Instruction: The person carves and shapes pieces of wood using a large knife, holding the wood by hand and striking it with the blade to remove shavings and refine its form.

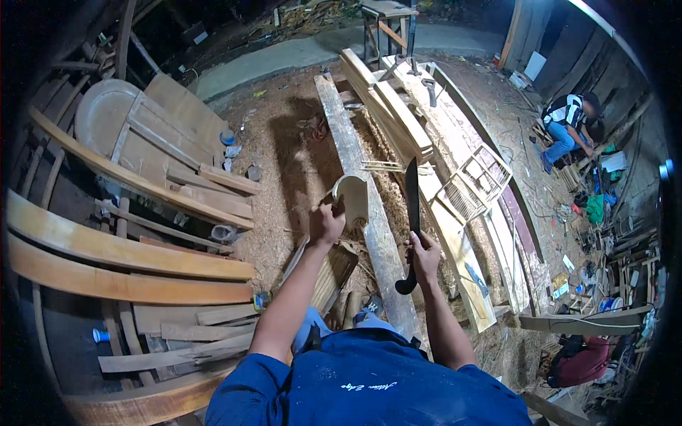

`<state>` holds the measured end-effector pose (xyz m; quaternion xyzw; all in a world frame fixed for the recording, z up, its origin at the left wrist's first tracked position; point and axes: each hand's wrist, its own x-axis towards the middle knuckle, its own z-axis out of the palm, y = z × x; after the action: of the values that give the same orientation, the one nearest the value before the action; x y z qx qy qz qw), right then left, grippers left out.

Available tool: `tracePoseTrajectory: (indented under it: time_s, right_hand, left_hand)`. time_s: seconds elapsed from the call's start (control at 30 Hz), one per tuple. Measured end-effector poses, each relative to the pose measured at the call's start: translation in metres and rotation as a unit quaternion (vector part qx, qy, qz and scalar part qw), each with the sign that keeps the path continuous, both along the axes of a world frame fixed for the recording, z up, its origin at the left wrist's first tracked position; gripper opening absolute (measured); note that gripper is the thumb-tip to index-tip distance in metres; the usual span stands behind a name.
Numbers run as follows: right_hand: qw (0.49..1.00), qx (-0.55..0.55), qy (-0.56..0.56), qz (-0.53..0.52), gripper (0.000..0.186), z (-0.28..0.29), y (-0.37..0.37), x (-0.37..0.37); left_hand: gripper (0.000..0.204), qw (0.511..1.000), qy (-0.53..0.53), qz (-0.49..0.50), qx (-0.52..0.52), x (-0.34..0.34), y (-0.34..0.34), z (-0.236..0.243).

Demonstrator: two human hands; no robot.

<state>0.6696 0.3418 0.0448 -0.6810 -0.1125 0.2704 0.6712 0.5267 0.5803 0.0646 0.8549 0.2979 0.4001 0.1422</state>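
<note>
My left hand (327,222) is closed on the near side of a pale, curved, hollow piece (353,199) that looks like a split bamboo section. It is held tilted over a long weathered plank (342,135). In my right hand (425,255) is the handle of a machete (413,195). Its dark blade points up and away from me, apart from the pale piece. Below my left hand lies a ridged wooden block (336,280), partly hidden by my forearm.
Stacked pale boards (389,113) and a wooden lattice frame (477,182) lie to the right. Long curved timbers (131,250) and a panel with a rounded end (106,117) fill the left. A person (565,128) crouches far right beside scattered items. Shavings cover the ground.
</note>
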Motion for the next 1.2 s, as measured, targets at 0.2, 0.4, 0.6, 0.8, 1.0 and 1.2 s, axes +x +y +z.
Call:
tracePoseTrajectory:
  time_s: [0.2,0.4,0.6,0.8,1.0,1.2]
  right_hand:
    - [1.0,0.02,0.01,0.017,0.024,0.01,0.007,0.017]
    - [0.999,0.026,0.036,0.02,0.024,-0.005,0.037,0.03]
    - [0.999,0.022,0.046,0.005,0.026,-0.017,0.091,0.042]
    - [0.998,0.002,0.059,-0.038,0.024,-0.027,0.199,0.048]
    - [0.987,-0.041,0.049,-0.149,0.024,-0.055,0.342,0.08]
    - [0.963,-0.067,0.037,-0.257,0.018,-0.076,0.498,0.091]
  left_hand:
    - [0.015,0.998,-0.056,0.032,0.024,0.04,0.017,-0.023]
    - [0.015,0.999,-0.037,0.002,0.024,0.048,0.05,-0.013]
    - [0.017,0.996,0.058,0.012,-0.073,0.073,0.101,0.004]
    - [0.013,0.999,0.02,-0.039,0.0,0.116,0.237,-0.052]
    - [0.022,0.975,0.01,-0.195,-0.104,0.221,0.395,-0.105]
    - [0.033,0.929,0.064,-0.317,-0.179,0.278,0.511,-0.138]
